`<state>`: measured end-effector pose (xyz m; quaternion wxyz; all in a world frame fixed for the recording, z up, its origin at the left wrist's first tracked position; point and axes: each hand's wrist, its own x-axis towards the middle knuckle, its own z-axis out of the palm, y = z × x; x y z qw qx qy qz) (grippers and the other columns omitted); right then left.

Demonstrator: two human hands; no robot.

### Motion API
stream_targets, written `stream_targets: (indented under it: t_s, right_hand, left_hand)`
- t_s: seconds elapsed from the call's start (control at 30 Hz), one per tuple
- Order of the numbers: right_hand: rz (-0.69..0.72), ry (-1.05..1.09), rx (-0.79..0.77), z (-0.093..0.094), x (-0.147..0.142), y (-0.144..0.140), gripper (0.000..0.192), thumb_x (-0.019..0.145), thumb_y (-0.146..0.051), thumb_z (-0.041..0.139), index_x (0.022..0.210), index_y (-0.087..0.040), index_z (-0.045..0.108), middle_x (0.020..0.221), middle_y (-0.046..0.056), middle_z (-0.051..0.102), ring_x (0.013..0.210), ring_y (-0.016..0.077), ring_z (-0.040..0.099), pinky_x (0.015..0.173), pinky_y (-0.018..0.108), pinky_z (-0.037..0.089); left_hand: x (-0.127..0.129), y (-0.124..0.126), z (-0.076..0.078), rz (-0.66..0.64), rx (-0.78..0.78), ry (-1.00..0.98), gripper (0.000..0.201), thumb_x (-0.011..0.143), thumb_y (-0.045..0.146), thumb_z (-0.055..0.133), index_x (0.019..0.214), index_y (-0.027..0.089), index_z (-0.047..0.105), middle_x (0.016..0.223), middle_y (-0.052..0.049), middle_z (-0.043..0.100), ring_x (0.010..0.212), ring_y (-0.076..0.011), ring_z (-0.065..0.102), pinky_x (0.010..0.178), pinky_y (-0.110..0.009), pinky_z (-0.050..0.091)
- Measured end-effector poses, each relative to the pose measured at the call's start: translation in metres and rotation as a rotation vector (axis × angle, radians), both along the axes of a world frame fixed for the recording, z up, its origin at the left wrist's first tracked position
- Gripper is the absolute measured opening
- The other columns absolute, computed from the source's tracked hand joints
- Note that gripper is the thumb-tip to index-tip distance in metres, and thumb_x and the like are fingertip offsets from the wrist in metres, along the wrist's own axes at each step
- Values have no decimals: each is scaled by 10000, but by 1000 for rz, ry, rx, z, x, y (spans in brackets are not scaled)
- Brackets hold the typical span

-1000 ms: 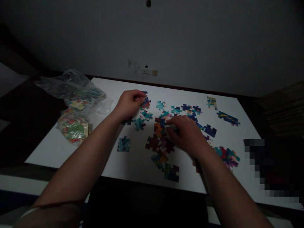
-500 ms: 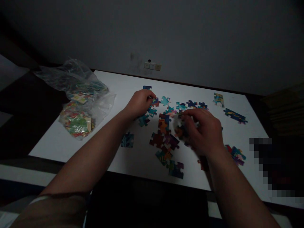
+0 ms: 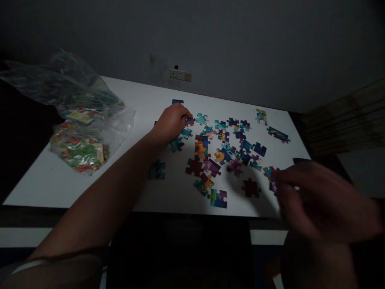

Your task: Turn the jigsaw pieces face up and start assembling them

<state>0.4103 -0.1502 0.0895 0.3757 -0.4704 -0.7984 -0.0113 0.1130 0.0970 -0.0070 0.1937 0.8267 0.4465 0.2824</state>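
A dim domestic room; a white table (image 3: 144, 100) stands against a bare grey wall (image 3: 240, 48); wall sockets (image 3: 180, 74) sit just above the table's far edge.

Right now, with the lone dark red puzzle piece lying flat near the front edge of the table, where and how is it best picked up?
Probably from above, pinching across two opposite edges of the dark red piece. It lies flat on the white table, apart from its neighbours, so fingertips have room all round. The blurred right hand is nearest; the left hand rests on pieces farther back. Sliding it to the table's front edge might ease lifting.
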Motion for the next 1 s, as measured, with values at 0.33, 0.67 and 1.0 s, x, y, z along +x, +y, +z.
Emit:
stream_targets:
  t_s: [0.33,0.67,1.0]
  right_hand:
    - [-158,-156,67,-122,-3,-102,297,903,-36,729,1147,-203,763,1029,68,809,950,260,748,876,441,604]
    - [-487,-220,70,-175,8,-115,530,974,-212,709,1495,-205,613,1429,185,732,1391,407,664,1128,604,513]
    - [-529,-158,178,-196,9,-106,498,938,-222,706,1430,-256,640,1359,111,764,1320,341,698,1125,525,502]
  left_hand:
    - [2,7,-5,-57,27,71,406,971,154,521,1190,126,861,1280,-199,768,1168,-321,712,1151,-564,530]
    - [1,-15,25,-106,18,311,463,1132,296,456,1403,52,742,1445,-188,704,1296,-272,603,1238,-509,485]
    - [2,-15,23,-62,43,408,557,1168,398,382,1491,90,715,1524,-149,698,1401,-277,598,1297,-500,454]
